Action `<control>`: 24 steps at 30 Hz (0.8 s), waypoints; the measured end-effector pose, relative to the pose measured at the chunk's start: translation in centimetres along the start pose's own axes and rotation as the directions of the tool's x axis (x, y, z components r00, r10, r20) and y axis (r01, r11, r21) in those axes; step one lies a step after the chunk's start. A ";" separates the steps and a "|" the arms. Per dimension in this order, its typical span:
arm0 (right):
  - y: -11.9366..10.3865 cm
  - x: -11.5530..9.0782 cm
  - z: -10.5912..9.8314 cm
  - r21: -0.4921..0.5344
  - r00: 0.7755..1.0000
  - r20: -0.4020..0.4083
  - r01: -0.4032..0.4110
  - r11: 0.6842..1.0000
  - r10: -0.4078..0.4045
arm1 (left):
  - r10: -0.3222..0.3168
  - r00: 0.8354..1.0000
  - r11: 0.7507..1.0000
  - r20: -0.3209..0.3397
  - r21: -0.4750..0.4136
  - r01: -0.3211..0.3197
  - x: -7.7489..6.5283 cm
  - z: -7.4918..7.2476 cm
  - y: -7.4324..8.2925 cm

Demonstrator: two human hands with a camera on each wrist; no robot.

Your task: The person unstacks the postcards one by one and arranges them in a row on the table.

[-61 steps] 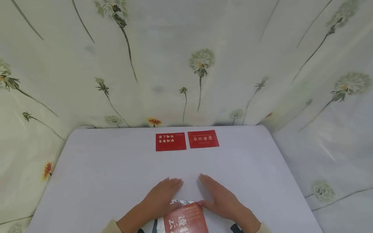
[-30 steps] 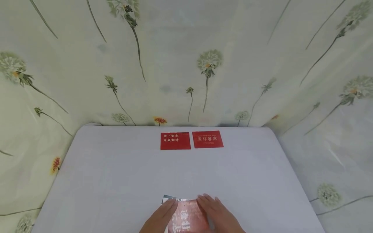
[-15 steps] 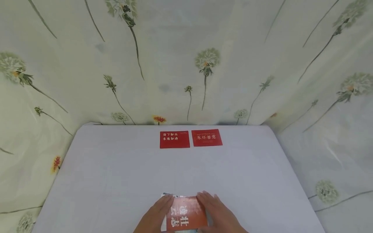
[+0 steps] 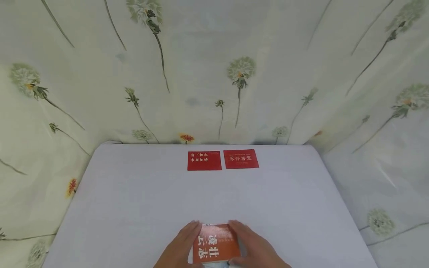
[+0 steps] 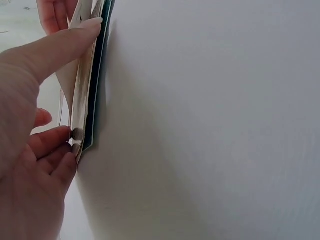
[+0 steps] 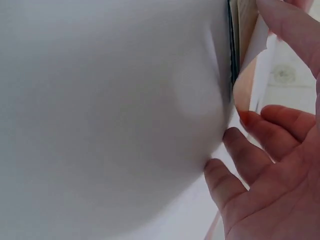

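A stack of cards [image 4: 216, 243] with an orange-red, white-lettered top card lies at the front of the table between both hands. My left hand [image 4: 179, 245] holds its left end. In the left wrist view the thumb [image 5: 60, 47] is on the stack's near edge and the fingertips [image 5: 62, 167] are at the far edge. My right hand [image 4: 253, 245] holds the other end, thumb on the near edge, index fingertip at the top card's bent corner [image 6: 245, 95]. Its other fingertips touch the white surface. A dark green card [image 5: 92, 120] forms the stack's bottom.
Two red cards, one with two lines of white writing [image 4: 204, 163] and one with a single line [image 4: 241, 159], lie side by side at the back of the white table [image 4: 134, 197]. A dandelion-patterned curtain [image 4: 187, 74] hangs behind and at both sides.
Both hands have drawn in from beyond the stack onto its ends. The stack's edges, uneven before with white and green cards sticking out, now line up more closely. The red cards stay put.
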State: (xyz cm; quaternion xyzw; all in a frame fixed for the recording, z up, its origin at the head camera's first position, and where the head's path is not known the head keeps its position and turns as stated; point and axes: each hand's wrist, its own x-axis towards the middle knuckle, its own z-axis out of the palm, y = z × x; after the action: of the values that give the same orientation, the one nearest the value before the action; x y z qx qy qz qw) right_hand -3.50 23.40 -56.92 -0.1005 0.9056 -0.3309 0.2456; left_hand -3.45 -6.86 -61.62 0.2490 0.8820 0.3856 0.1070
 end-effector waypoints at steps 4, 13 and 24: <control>-0.4 0.1 -0.1 0.046 1.000 0.008 0.023 0.999 -0.024 | -0.078 0.997 0.994 0.030 -0.077 0.080 -0.2 -0.4 0.5; -2.2 0.6 -1.1 -0.047 0.999 -0.026 0.038 0.998 -0.039 | -0.206 0.978 0.972 0.041 -0.109 0.209 0.0 -2.7 0.8; -4.7 3.3 -1.8 -0.238 0.976 -0.095 0.171 0.956 -0.198 | -0.213 0.977 0.977 -0.027 -0.026 0.212 0.3 -5.6 0.1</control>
State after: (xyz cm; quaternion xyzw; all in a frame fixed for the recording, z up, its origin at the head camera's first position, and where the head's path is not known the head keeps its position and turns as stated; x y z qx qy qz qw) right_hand -7.19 19.67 -53.93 -0.1924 0.9372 -0.2512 0.1468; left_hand -5.83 -10.14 -57.78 0.1464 0.9004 0.3858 0.1375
